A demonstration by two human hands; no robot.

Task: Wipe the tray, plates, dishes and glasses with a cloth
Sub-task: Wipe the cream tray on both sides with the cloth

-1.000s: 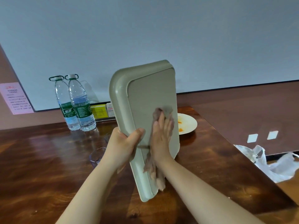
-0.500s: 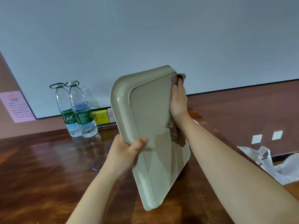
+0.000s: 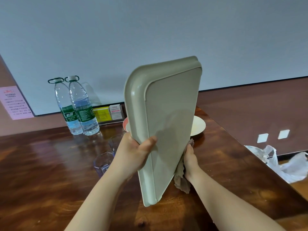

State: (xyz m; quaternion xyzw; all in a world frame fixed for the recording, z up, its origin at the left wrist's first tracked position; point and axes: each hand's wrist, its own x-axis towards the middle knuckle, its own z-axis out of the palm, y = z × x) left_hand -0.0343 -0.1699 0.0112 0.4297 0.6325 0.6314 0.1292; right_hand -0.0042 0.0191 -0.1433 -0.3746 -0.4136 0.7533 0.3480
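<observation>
Wooden worktop (image 3: 50, 164) below; left hand (image 3: 133, 152) grips upright tray (image 3: 170, 122), right hand (image 3: 190, 157) with cloth (image 3: 180, 179) has slid from top corner down its right edge, pass nearly done.

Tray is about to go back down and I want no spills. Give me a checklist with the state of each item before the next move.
1. Left hand grips the tray at its left edge, thumb across the face: ok.
2. Right hand holds the cloth against the tray's right edge: ok.
3. Tray upright, clear of the table: ok.
4. Glasses lie close below the left hand, in the way of a set-down there: not ok.
5. Plate behind the tray has stains: not ok.
6. Tray's hidden side clean: cannot tell.
</observation>
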